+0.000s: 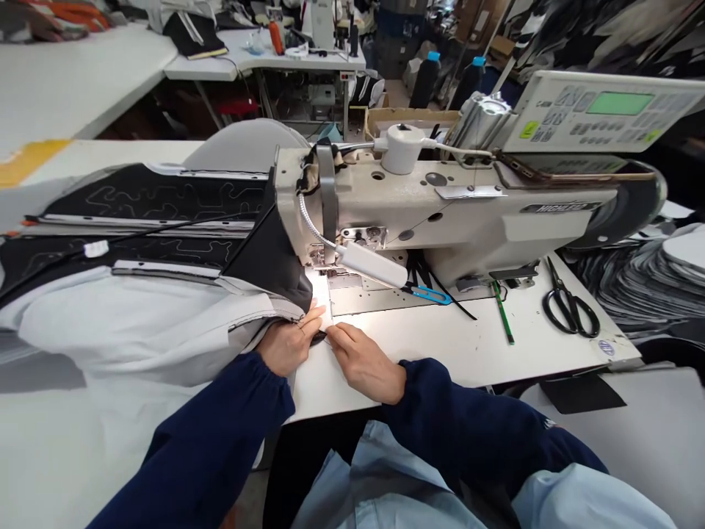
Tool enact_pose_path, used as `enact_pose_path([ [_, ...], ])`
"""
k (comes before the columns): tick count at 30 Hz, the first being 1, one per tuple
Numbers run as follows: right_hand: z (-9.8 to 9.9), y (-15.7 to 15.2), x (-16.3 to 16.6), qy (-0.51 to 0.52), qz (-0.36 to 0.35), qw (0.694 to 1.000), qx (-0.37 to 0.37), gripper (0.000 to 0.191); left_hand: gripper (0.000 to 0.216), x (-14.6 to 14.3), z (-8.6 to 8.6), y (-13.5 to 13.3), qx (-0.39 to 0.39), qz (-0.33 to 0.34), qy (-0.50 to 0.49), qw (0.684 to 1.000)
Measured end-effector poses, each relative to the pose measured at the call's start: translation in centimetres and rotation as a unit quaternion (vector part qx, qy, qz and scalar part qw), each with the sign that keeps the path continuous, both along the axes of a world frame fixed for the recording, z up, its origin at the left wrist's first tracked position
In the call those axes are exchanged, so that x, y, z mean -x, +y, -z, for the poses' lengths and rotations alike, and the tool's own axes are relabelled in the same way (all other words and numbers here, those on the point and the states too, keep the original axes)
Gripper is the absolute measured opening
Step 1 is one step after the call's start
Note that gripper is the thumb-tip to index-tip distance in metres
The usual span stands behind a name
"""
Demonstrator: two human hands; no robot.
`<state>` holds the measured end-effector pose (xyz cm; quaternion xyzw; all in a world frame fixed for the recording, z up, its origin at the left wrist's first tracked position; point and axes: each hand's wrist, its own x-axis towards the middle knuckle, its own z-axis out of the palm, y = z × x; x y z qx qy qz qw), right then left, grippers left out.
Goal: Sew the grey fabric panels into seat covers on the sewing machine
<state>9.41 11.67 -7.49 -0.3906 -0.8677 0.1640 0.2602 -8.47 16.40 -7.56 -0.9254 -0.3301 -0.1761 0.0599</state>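
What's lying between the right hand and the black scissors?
In the head view, a green stick lies on the white tabletop between the right hand and the scissors; a black strip ends nearby.

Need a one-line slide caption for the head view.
Left hand and right hand at a small white piece by a sewing machine, black scissors lying on the tabletop.

One left hand (287, 345), one right hand (368, 364) — two total. One sewing machine (479, 220) up front, one control panel (600, 110), one pair of black scissors (562, 292), one pair of blue snips (446, 298), one green stick (503, 312). Background — two blue-capped bottles (424, 82), one orange bottle (276, 38).
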Motion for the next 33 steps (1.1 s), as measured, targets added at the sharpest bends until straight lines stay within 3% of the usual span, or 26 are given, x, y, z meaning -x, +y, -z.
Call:
enact_pose_path([
  [4, -0.3, -0.2, 0.0, -0.013, 0.004, 0.999, -0.034, 0.028, 0.033, 0.1, 0.1, 0.1, 0.002, 0.004, -0.017, 1.000],
  [9, -0.3, -0.6, 0.1, -0.087, -0.023, 0.987, -0.131, 0.028, 0.033, 0.0, -0.2, 0.0, 0.003, 0.011, -0.020, 1.000],
  [15, -0.2, -0.6, 0.5, -0.124, -0.019, 0.973, -0.193, 0.025, 0.037, -0.4, -0.6, -1.1, -0.046, -0.046, 0.005, 0.998],
  [20, 0.1, -0.4, 0.6, -0.138, -0.023, 0.973, -0.186, 0.026, 0.039, -0.2, 0.2, -1.5, -0.050, -0.093, -0.019, 0.994],
  [26, 0.4, -0.4, 0.8, -0.143, -0.025, 0.974, -0.174, 0.025, 0.042, -0.1, 0.2, -1.3, -0.059, -0.082, -0.026, 0.995],
  [33, 0.7, 0.4, 0.6, -0.135, -0.033, 0.975, -0.175, 0.026, 0.046, -0.1, 0.7, -0.4, -0.011, -0.082, -0.035, 0.996],
])
